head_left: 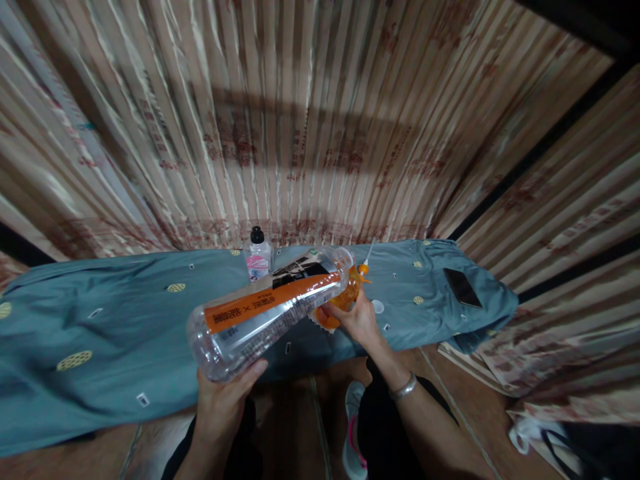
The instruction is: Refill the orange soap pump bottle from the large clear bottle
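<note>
Two hands work one bottle. We hold the base of the clear plastic bottle (270, 307) in our left hand (223, 403), low and left of centre, fingers curled up around the bottom. Our right hand (357, 320), right of centre, is closed around an orange spray bottle (343, 300) that sits right at the clear bottle's mouth. The clear bottle lies tilted, its long axis running from lower left to upper right, mouth end higher and pointing toward our right hand; its orange label faces up. We cannot tell whether mouth and orange bottle touch. Beyond, a small black-capped bottle (259, 257) stands upright on the blue-grey cloth (110, 327). A dark phone (463, 288) lies at the right end of the cloth, well apart from both hands.
</note>
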`<state>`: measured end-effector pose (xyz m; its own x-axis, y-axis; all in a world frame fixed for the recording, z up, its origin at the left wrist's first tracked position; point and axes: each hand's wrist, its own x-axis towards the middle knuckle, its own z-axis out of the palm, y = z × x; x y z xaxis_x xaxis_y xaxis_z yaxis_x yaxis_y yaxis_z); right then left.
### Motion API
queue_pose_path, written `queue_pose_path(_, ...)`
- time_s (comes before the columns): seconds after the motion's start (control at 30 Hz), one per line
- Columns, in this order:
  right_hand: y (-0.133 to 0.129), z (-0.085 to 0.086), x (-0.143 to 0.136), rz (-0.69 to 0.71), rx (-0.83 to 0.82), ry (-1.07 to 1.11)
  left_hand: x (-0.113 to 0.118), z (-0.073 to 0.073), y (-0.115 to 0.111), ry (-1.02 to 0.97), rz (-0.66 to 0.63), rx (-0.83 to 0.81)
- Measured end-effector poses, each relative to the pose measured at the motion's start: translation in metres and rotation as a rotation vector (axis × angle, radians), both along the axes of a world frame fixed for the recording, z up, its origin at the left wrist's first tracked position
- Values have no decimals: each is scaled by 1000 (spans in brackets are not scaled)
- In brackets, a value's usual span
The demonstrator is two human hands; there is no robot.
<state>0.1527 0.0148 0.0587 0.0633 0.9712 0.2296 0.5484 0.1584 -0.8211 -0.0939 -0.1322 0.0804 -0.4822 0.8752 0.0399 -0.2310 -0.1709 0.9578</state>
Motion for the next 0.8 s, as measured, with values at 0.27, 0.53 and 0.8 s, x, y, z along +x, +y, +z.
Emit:
queue_pose_path(0.27, -1, 3, 0, 25, -30, 20, 3, -2, 0, -70, 36, 62)
queue_pose_path(0.53, -1, 3, -1, -18, -27, 12, 9, -7, -4, -29, 123, 5)
queue_pose_path(0.8, 0, 0, -1, -26, 1, 19, 2, -8, -2, -28, 52, 4)
